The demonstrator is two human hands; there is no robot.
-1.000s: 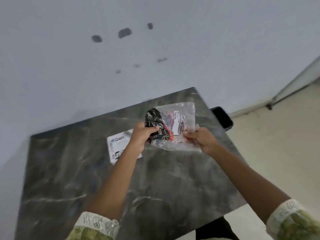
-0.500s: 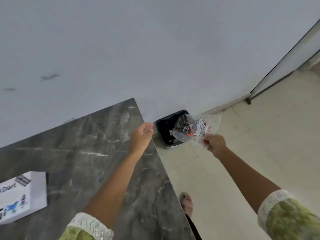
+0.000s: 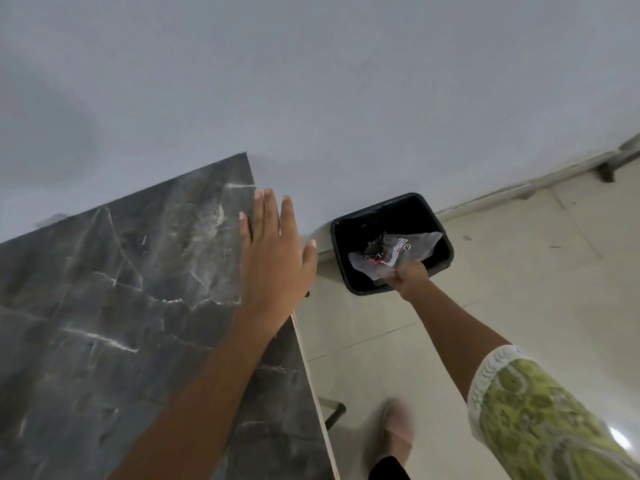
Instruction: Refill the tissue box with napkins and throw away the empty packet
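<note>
My right hand (image 3: 407, 276) pinches one corner of the empty clear plastic packet (image 3: 394, 252), which has black and red print. The packet hangs inside the mouth of a black bin (image 3: 446, 247) that stands on the floor against the wall. Over the right edge of the dark marble table (image 3: 104, 323), my left hand (image 3: 273, 258) is held flat with its fingers spread and nothing in it. The tissue box is out of view.
The bin stands just right of the table's far corner. Pale floor tiles (image 3: 519, 289) stretch to the right. My foot in a pink slipper (image 3: 398, 434) is on the floor beside a black table leg (image 3: 334, 414). A grey wall fills the top of the view.
My view has swung right, so the tissue box has left the frame. My right hand has lowered the packet into the bin's mouth. My left hand has spread flat over the table edge.
</note>
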